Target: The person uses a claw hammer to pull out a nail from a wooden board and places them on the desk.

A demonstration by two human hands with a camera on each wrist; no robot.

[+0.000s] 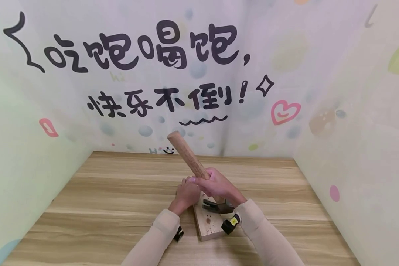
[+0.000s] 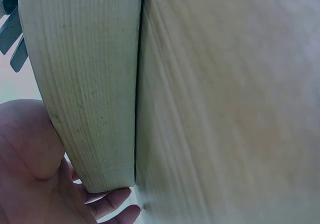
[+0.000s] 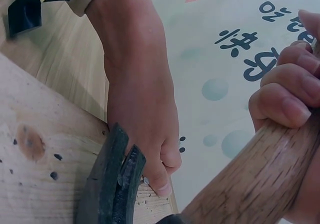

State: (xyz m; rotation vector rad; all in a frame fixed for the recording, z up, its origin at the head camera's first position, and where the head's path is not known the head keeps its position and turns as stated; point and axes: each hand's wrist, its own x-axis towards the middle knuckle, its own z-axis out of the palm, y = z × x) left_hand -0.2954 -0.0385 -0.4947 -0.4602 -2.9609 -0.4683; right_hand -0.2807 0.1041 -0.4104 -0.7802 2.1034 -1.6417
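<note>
My right hand [image 1: 219, 183] grips a claw hammer by its wooden handle [image 1: 187, 153], which slants up and away to the left. The dark metal hammer head [image 1: 216, 207] is below that hand, over a pale wooden block [image 1: 207, 228], its claw pointing left. My left hand [image 1: 187, 194] holds the far end of the block, with fingers [image 2: 112, 203] curled around that end in the left wrist view. In the right wrist view, a small shiny nail head [image 3: 146, 180] shows between the claw [image 3: 112, 179] and the left fingertips. Whether the claw touches the nail cannot be told.
The block lies flat on a wood-grain table [image 1: 119, 192]. Its top has a brown knot [image 3: 31, 143] and several dark holes or marks. Printed white walls [image 1: 136, 136] enclose the table at the back and both sides. Each wrist wears a dark strap device [image 1: 230, 224].
</note>
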